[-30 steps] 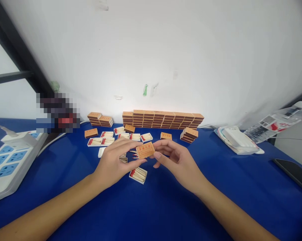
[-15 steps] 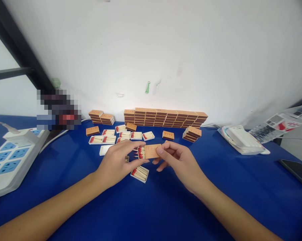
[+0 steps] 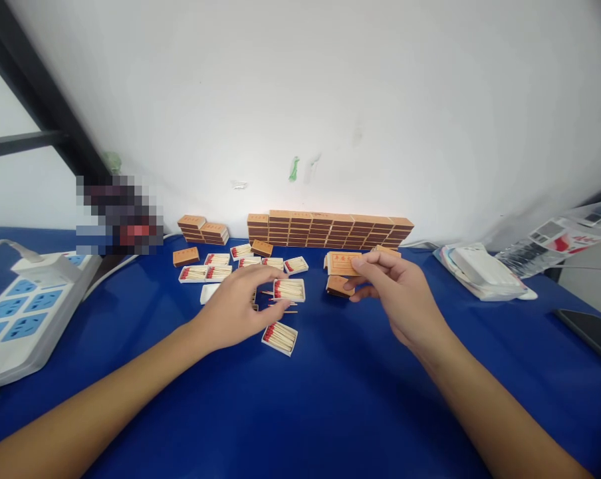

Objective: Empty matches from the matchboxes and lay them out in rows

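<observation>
My left hand [image 3: 245, 299] pinches a white matchbox tray [image 3: 289, 291] full of red-tipped matches between thumb and fingers, above the table. My right hand [image 3: 395, 283] grips an orange matchbox sleeve [image 3: 341, 264] between thumb and fingers, apart from the tray. Just below the sleeve is a brown matchbox [image 3: 339, 287], close to my right fingertips; whether they touch it I cannot tell. Loose matches [image 3: 286, 311] lie under the held tray. Nearer to me another filled tray [image 3: 280, 338] rests on the blue table [image 3: 300, 412]. Part of a box behind my left hand is hidden.
Several filled trays [image 3: 218, 272] lie left of centre, beside a white tray [image 3: 209, 293] partly covered by my hand. Stacked matchboxes [image 3: 330, 229] line the wall, with a smaller stack [image 3: 201, 229] leftward. A power strip [image 3: 36, 306], a plastic-wrapped pack [image 3: 484, 269] and a phone [image 3: 590, 339] flank them.
The sleeve has come off the tray of matches. My right hand has moved right and slightly away from me with the sleeve, while my left hand keeps the tray nearly in place.
</observation>
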Demonstrator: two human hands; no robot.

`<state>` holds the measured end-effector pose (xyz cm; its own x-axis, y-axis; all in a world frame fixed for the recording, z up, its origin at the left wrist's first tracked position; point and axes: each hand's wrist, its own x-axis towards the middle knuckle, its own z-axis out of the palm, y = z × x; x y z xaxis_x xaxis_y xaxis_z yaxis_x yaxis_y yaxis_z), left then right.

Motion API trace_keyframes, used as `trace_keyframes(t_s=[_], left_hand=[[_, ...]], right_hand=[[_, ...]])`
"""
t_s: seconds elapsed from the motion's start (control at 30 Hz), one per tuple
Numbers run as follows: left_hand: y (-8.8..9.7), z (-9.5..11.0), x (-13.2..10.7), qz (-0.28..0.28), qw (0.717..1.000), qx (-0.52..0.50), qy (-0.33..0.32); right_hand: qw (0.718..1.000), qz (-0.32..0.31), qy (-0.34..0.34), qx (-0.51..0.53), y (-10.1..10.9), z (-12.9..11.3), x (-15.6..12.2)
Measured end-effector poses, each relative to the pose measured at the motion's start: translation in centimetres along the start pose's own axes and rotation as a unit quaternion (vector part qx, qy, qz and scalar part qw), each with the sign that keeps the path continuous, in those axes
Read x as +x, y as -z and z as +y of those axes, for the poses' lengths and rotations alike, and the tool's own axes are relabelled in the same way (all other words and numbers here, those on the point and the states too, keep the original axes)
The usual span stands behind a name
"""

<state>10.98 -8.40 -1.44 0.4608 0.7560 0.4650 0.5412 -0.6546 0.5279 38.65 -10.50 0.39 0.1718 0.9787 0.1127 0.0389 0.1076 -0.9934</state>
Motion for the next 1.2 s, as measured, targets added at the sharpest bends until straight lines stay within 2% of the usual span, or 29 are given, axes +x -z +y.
trace_keyframes(t_s=[0.17, 0.3, 0.37, 0.5, 0.6, 0.67, 0.73, 0.83, 0.93, 1.0, 1.13, 1.2], left_hand=[[-2.1, 0.9, 0.3, -0.080, 0.995, 0.029, -0.047], [-2.6, 0.8, 0.2, -0.120, 0.991, 0.034, -0.038], [-2.4, 0.6, 0.1, -0.107, 0.993, 0.018, -0.037], [-1.6, 0.4, 0.4, -0.020, 0.998, 0.001, -0.054], [-0.5, -0.3, 1.2, 0.018, 0.995, 0.060, -0.076], [0.4, -1.6, 2.3, 0.008, 0.987, 0.135, -0.092], [1.4, -3.4, 3.8, -0.029, 0.977, 0.198, -0.080], [2.7, -6.3, 6.4, -0.100, 0.971, 0.218, -0.011], [3.1, -8.1, 8.4, -0.153, 0.965, 0.212, 0.013], [3.1, -8.5, 8.9, -0.174, 0.963, 0.203, 0.015], [2.6, -8.4, 8.7, -0.191, 0.962, 0.191, 0.034], [2.4, -8.2, 8.5, -0.188, 0.963, 0.187, 0.047]], right_hand=[[0.999, -0.006, 0.007, -0.032, -0.1, 0.3, 0.3], [0.997, -0.029, 0.003, -0.070, -0.1, 0.5, 0.3], [0.996, -0.029, 0.008, -0.079, -0.1, 0.5, 0.2], [0.996, -0.033, 0.016, -0.077, -0.5, 0.5, -0.2], [0.991, -0.085, 0.021, -0.099, -0.9, 0.6, -0.6], [0.979, -0.116, 0.034, -0.161, -1.0, 0.8, -0.8], [0.960, -0.113, 0.051, -0.249, -0.8, 1.2, -0.7], [0.933, -0.089, 0.059, -0.344, -0.3, 1.5, -0.5], [0.913, -0.115, 0.055, -0.388, 0.0, 1.4, -0.4], [0.892, -0.129, 0.068, -0.427, 0.0, 1.2, -0.5], [0.842, -0.111, 0.093, -0.519, 0.2, 0.9, -0.3], [0.834, -0.105, 0.091, -0.534, 0.2, 1.0, -0.2]])
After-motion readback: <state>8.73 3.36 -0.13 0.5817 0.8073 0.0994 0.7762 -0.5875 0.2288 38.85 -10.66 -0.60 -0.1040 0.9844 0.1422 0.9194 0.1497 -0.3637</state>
